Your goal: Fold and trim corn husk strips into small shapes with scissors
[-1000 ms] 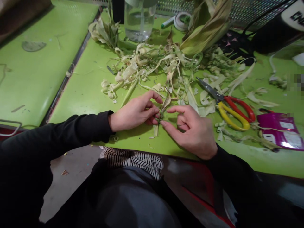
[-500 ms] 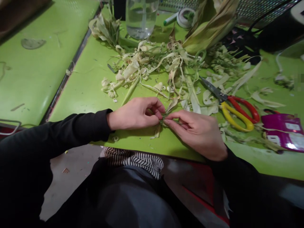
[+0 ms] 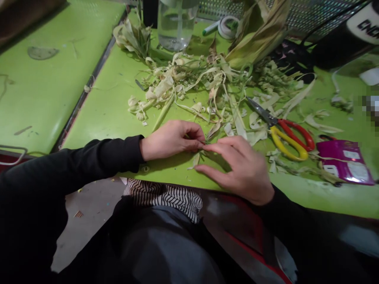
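Left hand (image 3: 173, 140) — pinching a small husk strip (image 3: 196, 159) between fingertips and thumb, centre of frame | right hand (image 3: 244, 167) — index at left fingertips, thumb spread away | right of centre: red-and-yellow scissors (image 3: 275, 121) | upper centre: heap of husk scraps (image 3: 166, 85)

Since 0.5 s ago, the right grip (image 3: 241, 167) has spread, thumb (image 3: 209, 172) parted from forefinger (image 3: 218, 149).

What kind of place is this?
Maybe a craft workshop or classroom, though I can't be sure. Pale, husk-like strips are scattered over the green tabletop, scissors lie at their edge, and a green-tipped pen lies farther back.
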`<state>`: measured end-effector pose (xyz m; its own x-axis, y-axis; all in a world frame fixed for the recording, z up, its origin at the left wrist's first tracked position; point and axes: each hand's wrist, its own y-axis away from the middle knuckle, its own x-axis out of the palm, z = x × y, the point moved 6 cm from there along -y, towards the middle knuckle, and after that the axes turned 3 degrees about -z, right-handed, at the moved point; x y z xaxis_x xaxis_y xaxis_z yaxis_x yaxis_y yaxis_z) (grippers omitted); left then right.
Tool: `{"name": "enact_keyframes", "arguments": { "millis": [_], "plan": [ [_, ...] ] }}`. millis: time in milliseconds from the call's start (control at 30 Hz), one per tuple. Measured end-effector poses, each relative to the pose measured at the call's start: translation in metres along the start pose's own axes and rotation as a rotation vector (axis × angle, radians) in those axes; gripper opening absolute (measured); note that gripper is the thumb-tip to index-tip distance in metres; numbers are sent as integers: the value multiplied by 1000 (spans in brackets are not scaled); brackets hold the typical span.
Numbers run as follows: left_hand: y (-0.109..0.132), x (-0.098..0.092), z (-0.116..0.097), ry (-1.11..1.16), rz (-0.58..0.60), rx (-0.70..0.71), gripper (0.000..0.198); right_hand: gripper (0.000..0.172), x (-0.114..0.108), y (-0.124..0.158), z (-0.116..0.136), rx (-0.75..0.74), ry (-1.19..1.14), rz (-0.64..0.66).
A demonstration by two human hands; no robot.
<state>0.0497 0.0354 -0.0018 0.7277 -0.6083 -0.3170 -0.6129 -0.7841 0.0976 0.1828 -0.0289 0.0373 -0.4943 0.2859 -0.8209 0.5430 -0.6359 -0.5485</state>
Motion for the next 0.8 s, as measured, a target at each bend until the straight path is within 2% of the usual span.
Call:
{"name": "enact_keyframes", "arguments": {
  "millis": [67, 267, 433, 533, 600, 700, 800],
  "plan": [
    [0, -1, 0, 3, -17, 4, 12, 9, 6, 1, 1, 26, -13, 27],
    [2, 2, 5, 182, -7, 4, 14, 6, 11, 0, -19, 351, -165, 20],
    [4, 6, 2, 314, -29, 52, 13, 6, 10, 2, -21, 359, -151, 12],
    [2, 7, 2, 376, -35, 33, 8, 2, 10, 4, -23, 402, -179, -10],
    [-1, 7, 3, 403, -24, -4, 6, 2, 7, 4, -22, 371, -158, -43],
    [-4, 8, 5, 402, -9, -47, 4, 5, 2, 2, -12, 194, -40, -120],
    [-4, 8, 6, 382, -2, -44, 5, 11, 5, 1, -5, 83, -3, -104]
  ]
}}
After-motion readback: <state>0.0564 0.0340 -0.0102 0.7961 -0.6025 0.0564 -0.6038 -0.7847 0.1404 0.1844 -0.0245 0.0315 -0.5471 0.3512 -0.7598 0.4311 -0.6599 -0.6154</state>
